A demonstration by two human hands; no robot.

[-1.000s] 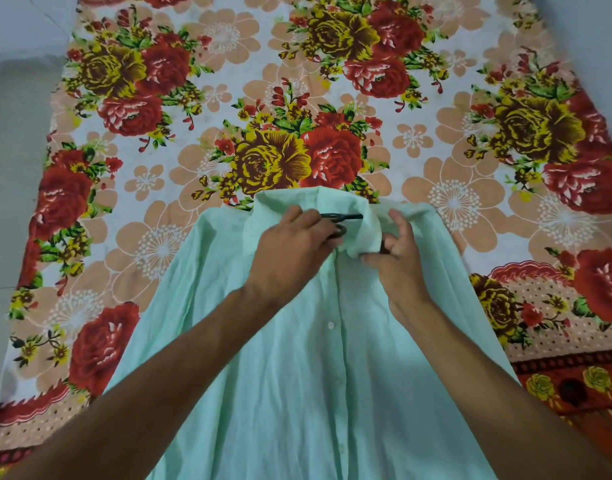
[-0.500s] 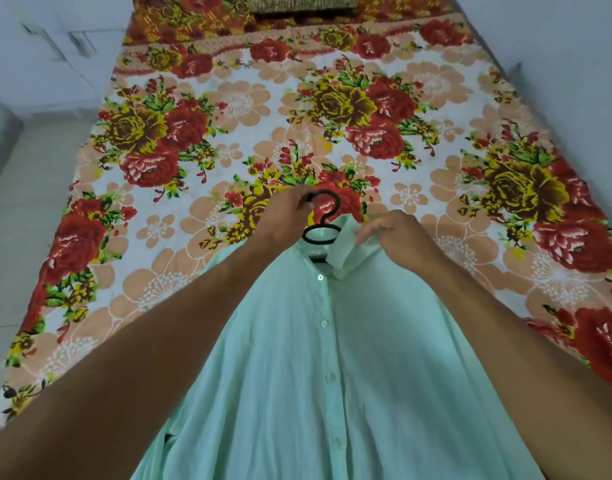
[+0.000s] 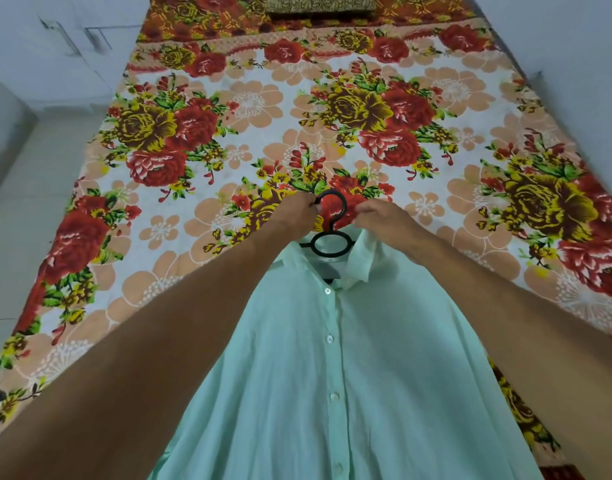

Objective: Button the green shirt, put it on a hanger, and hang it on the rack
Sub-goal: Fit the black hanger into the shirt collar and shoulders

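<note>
Item, as I log it from the feed: green shirt (image 3: 332,375), front buttoned, on a black hanger (image 3: 332,226) whose hook stands out of the collar, lying from the near edge of the bed (image 3: 228,109) toward its middle. Left hand (image 3: 294,216), grip pinched on the hook's tip; right hand (image 3: 384,216), fingers curled just beside the hook, and I cannot tell what its grip clamps. Bed under floral sheet, patterned pillow (image 3: 320,3) at far edge; pale floor (image 3: 20,202) and white cupboard doors (image 3: 72,39) off its left edge.

Bare left hand (image 3: 295,216), right hand (image 3: 389,220) (forearms (image 3: 180,341) too)
</note>
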